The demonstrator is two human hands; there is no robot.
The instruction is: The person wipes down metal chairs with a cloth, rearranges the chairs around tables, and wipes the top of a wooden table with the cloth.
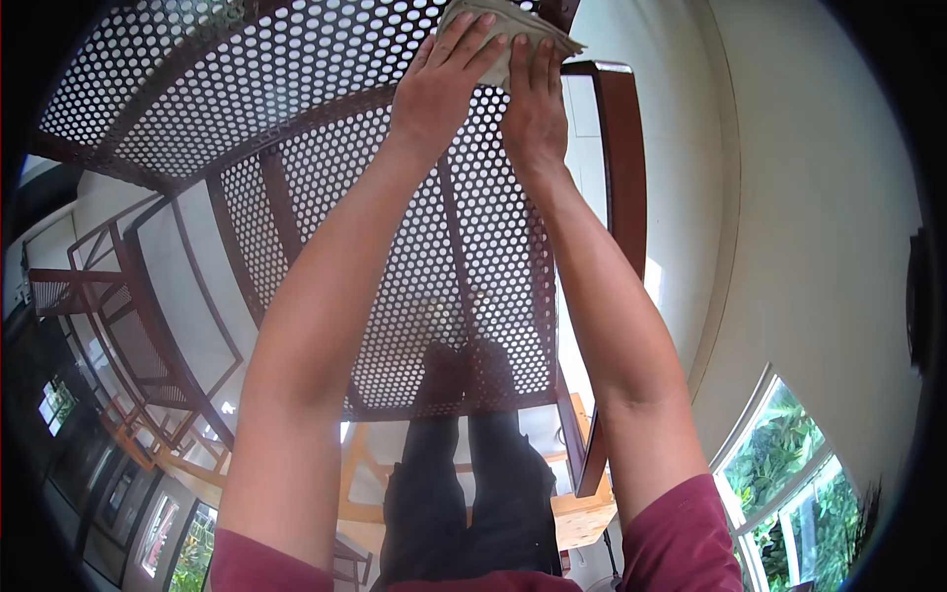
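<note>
A folded grey-green cloth (508, 28) lies against the brown perforated metal of a bench (414, 227), at the top of the view. My left hand (444, 74) rests on the cloth's left part with its fingers stretched out flat. Beside it, my right hand (536, 104) presses on the cloth's right part, fingers extended upward over it. The fingers of both hands lie over the cloth rather than wrapping round it. Below my arms, the perforated seat stretches down toward my legs.
A brown metal armrest (623, 168) runs along the bench's right side, near a pale wall (819, 197). Another brown metal bench (138, 326) stands at the left. Wooden furniture (582, 518) appears behind my legs. A window (789, 474) is at the lower right.
</note>
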